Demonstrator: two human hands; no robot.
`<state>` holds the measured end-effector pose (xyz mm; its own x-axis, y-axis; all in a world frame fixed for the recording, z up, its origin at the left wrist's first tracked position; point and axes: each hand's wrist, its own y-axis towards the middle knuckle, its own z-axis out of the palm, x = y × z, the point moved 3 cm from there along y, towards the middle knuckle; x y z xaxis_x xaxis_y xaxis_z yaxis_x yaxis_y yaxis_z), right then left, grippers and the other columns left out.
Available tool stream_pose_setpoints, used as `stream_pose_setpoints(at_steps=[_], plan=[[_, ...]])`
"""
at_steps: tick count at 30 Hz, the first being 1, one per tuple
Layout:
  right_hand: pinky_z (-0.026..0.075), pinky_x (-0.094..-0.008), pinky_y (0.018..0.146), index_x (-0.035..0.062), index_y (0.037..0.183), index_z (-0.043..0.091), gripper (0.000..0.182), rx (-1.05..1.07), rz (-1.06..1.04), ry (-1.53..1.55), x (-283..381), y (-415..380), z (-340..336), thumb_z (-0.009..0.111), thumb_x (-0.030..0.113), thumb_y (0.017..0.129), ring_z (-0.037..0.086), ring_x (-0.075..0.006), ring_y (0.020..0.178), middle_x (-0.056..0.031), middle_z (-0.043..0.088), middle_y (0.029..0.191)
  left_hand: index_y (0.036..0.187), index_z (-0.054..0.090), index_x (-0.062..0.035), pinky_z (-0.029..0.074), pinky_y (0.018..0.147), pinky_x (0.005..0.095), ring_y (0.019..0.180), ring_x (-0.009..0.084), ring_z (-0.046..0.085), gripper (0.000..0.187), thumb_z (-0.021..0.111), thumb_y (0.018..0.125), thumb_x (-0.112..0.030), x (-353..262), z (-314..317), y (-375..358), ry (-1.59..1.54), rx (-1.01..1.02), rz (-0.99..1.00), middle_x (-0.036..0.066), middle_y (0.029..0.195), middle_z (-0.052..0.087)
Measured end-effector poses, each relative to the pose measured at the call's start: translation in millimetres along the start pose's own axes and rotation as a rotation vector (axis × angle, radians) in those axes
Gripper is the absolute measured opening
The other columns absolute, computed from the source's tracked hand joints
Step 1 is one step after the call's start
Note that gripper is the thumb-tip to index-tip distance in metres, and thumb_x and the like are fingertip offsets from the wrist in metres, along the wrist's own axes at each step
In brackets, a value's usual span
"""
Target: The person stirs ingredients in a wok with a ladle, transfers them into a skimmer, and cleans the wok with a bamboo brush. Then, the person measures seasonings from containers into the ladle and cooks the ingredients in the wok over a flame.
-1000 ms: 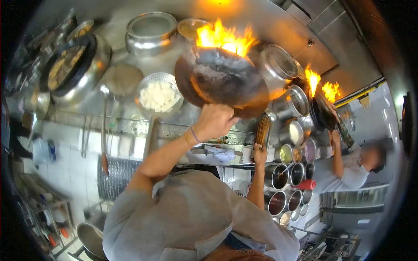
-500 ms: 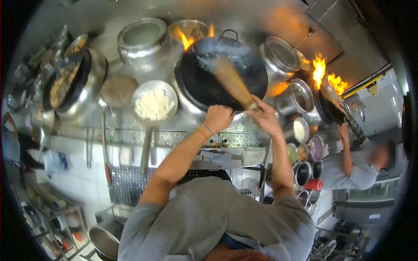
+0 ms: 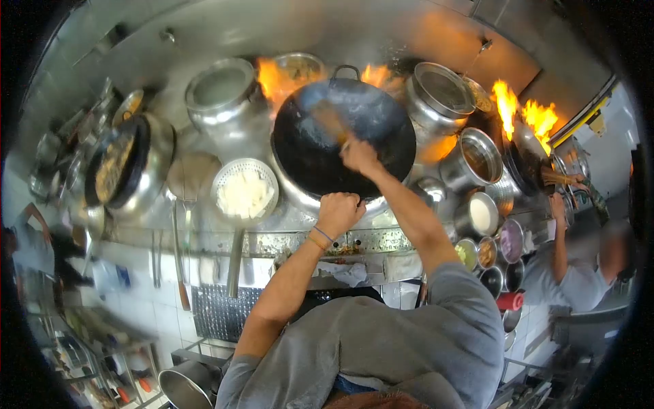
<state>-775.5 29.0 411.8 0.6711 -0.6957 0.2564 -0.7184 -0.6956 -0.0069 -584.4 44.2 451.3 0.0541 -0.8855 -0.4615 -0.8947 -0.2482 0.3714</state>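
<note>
A large black wok sits on the burner in front of me, its far loop handle upright. My left hand is closed on the near edge of the wok; whatever handle lies under the fingers is hidden. Inside the wok, my right hand grips a wok brush, its bristles blurred by motion against the far left of the bowl. To the left of the wok, a perforated strainer holds white pieces of food.
Flames rise behind the wok. Lidded pots stand at the back. A second wok sits at left. Several metal containers line the right, where a co-worker works at a flaming wok.
My right hand and the brush have moved forward and left, deeper into the wok. My left hand stays at its near edge. The flames behind the wok have grown.
</note>
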Motion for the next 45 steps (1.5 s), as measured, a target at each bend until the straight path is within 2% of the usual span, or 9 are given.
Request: stream_pose_setpoints(at_steps=[3, 4, 11, 18, 25, 28, 32, 39, 45], plan=[[0.054, -0.0452, 0.075, 0.0118, 0.134, 0.049, 0.064, 0.571, -0.022, 0.574, 43, -63, -59, 0.068, 0.036, 0.078, 0.067, -0.0376, 0.088, -0.0225, 0.067, 0.101, 0.062, 0.064, -0.0063, 0.050, 0.054, 0.0437, 0.056, 0.0327, 0.063, 0.028, 0.062, 0.080, -0.028, -3, 0, 1, -0.007, -0.003, 0.018, 0.014, 0.064, 0.064], [0.054, -0.0337, 0.064, 0.0098, 0.138, 0.046, 0.069, 0.412, -0.230, 0.507, 13, -42, -38, 0.069, 0.036, 0.079, 0.065, -0.0201, 0.062, -0.0152, 0.069, 0.089, 0.062, 0.064, -0.0063, 0.050, 0.054, 0.0437, 0.056, 0.0327, 0.063, 0.028, 0.062, 0.080, -0.028, -3, -1, 3, -0.008, -0.003, 0.011, 0.014, 0.064, 0.064], [0.055, -0.0460, 0.075, -0.0011, 0.109, 0.057, 0.035, -0.506, 0.392, 0.161, -30, 3, -57, 0.059, 0.023, 0.084, 0.066, -0.0400, 0.087, -0.0243, 0.067, 0.095, 0.063, 0.063, -0.0070, 0.050, 0.055, 0.0435, 0.057, 0.0317, 0.063, 0.026, 0.062, 0.079, -0.027, -6, 3, 5, 0.009, 0.013, -0.006, 0.013, 0.065, 0.065], [0.049, -0.0345, 0.043, 0.0122, 0.128, 0.056, 0.056, 0.639, -0.102, 0.637, 21, -61, -61, 0.070, 0.033, 0.077, 0.067, -0.0308, 0.065, -0.0143, 0.071, 0.089, 0.065, 0.063, -0.0066, 0.050, 0.054, 0.0434, 0.059, 0.0318, 0.064, 0.027, 0.064, 0.081, -0.028, -7, 7, 4, 0.020, 0.008, -0.010, 0.013, 0.066, 0.065], [0.053, -0.0504, 0.069, 0.0040, 0.112, 0.042, 0.042, -0.506, 0.297, 0.056, -59, 4, -44, 0.062, 0.027, 0.084, 0.066, -0.0406, 0.080, -0.0244, 0.066, 0.085, 0.062, 0.060, -0.0065, 0.049, 0.052, 0.0437, 0.058, 0.0320, 0.063, 0.029, 0.065, 0.081, -0.029, -8, 11, 3, -0.005, -0.020, 0.007, 0.012, 0.065, 0.064], [0.050, -0.0490, 0.082, 0.0056, 0.107, 0.058, 0.038, -0.045, 0.143, 0.151, -18, 2, -4, 0.067, 0.030, 0.078, 0.064, -0.0429, 0.088, -0.0252, 0.066, 0.098, 0.063, 0.060, -0.0064, 0.048, 0.051, 0.0434, 0.058, 0.0320, 0.063, 0.029, 0.066, 0.081, -0.029, -11, 5, 1, -0.026, -0.067, 0.041, 0.012, 0.065, 0.064], [0.046, -0.0298, 0.040, 0.0131, 0.138, 0.048, 0.069, 0.476, -0.135, 0.754, 16, -34, -23, 0.072, 0.036, 0.077, 0.061, -0.0160, 0.056, -0.0072, 0.068, 0.083, 0.063, 0.060, -0.0063, 0.048, 0.051, 0.0429, 0.058, 0.0319, 0.063, 0.029, 0.066, 0.080, -0.028, -7, 7, 4, -0.041, -0.061, 0.050, 0.012, 0.065, 0.063], [0.053, -0.0491, 0.076, -0.0031, 0.122, 0.043, 0.051, -0.423, 0.319, 0.243, -9, 10, -29, 0.060, 0.030, 0.088, 0.065, -0.0430, 0.085, -0.0273, 0.065, 0.087, 0.062, 0.060, -0.0068, 0.049, 0.051, 0.0428, 0.057, 0.0310, 0.063, 0.029, 0.066, 0.080, -0.029, -7, 8, 5, 0.001, -0.086, 0.053, 0.012, 0.063, 0.063], [0.045, -0.0283, 0.041, 0.0127, 0.141, 0.044, 0.072, 0.383, -0.056, 0.699, 19, -14, -22, 0.070, 0.040, 0.079, 0.059, -0.0114, 0.062, -0.0048, 0.064, 0.081, 0.060, 0.060, -0.0077, 0.049, 0.051, 0.0427, 0.056, 0.0307, 0.063, 0.029, 0.065, 0.079, -0.029, -7, 9, 3, 0.003, -0.081, 0.039, 0.012, 0.063, 0.064]])
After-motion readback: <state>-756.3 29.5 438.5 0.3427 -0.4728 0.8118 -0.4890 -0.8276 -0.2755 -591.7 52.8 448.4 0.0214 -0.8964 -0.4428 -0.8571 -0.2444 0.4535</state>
